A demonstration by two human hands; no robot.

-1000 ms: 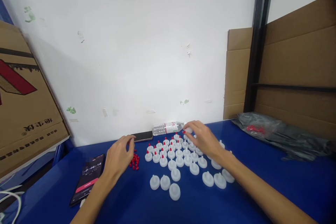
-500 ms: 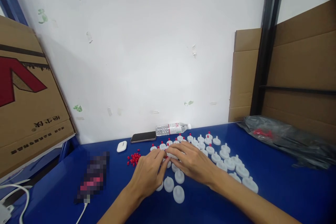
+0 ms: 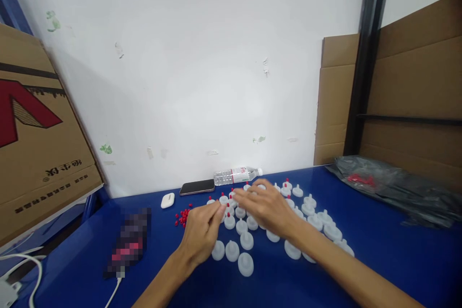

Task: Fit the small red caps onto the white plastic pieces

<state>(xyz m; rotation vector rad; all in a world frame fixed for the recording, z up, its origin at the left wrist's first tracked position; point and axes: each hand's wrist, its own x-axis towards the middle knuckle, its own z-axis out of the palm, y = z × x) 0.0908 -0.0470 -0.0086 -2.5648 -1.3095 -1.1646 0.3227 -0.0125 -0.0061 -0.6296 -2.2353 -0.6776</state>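
Note:
Many translucent white plastic nozzle caps (image 3: 246, 265) stand spout-up on the blue table, some with small red tips (image 3: 228, 214) on their spouts. My left hand (image 3: 202, 231) is closed, thumb and fingers pressed together, left of the nozzle caps; anything between the fingertips is hidden. Over the middle of the group is my right hand (image 3: 265, 207), its fingers reaching left and slightly bent, with its thumb hidden. I see nothing held in it. Loose red tips (image 3: 185, 213) lie in a small pile just beyond my left hand.
A phone (image 3: 197, 187), a white earphone case (image 3: 168, 200) and a lying water bottle (image 3: 238, 175) are along the wall. A blurred dark item (image 3: 128, 245) with a white cable lies left. At right is a dark plastic bag (image 3: 393, 197). Cardboard (image 3: 32, 154) flanks the blue table (image 3: 397, 260).
My hands have come apart. The right has moved right and away from the left, uncovering a red-tipped nozzle cap between them. The left has shifted slightly left and closed up.

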